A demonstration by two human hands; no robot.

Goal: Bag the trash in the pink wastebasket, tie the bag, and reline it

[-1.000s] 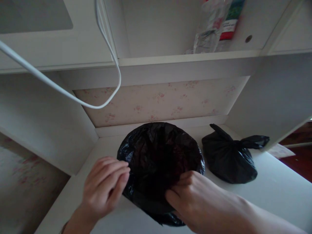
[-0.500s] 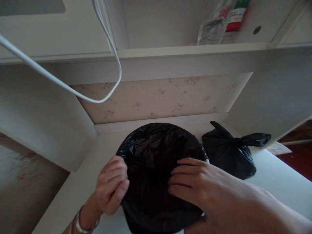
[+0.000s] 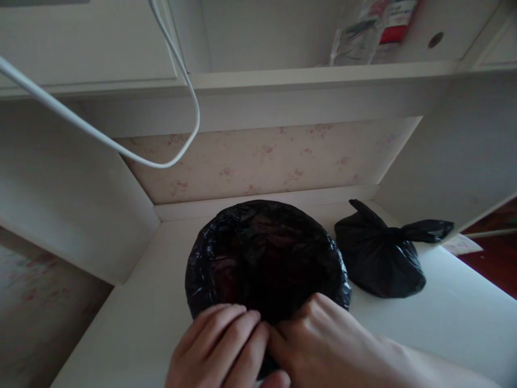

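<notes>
A black trash bag [image 3: 278, 231] lines a round bin, its edge folded over the rim and its inside dark. At the near rim my left hand [image 3: 222, 347] has its fingers curled over the bag's edge. My right hand [image 3: 319, 342] is closed beside it, also on the near edge of the bag, its fingertips hidden inside. The two hands touch or nearly touch. Right of the bin sits a second black bag [image 3: 383, 258], full and knotted at the top.
Bin and knotted bag stand on a white surface [image 3: 133, 323] between side panels. A white cable [image 3: 157, 164] hangs across the upper left. Overhead, a shelf [image 3: 307, 81] holds clear plastic packaging [image 3: 355, 40] and a red-and-white package [image 3: 398, 24].
My left hand has gone from the bin's left rim to the near rim. My right hand has come back toward me and closed there. The bag now lies more smoothly around the rim.
</notes>
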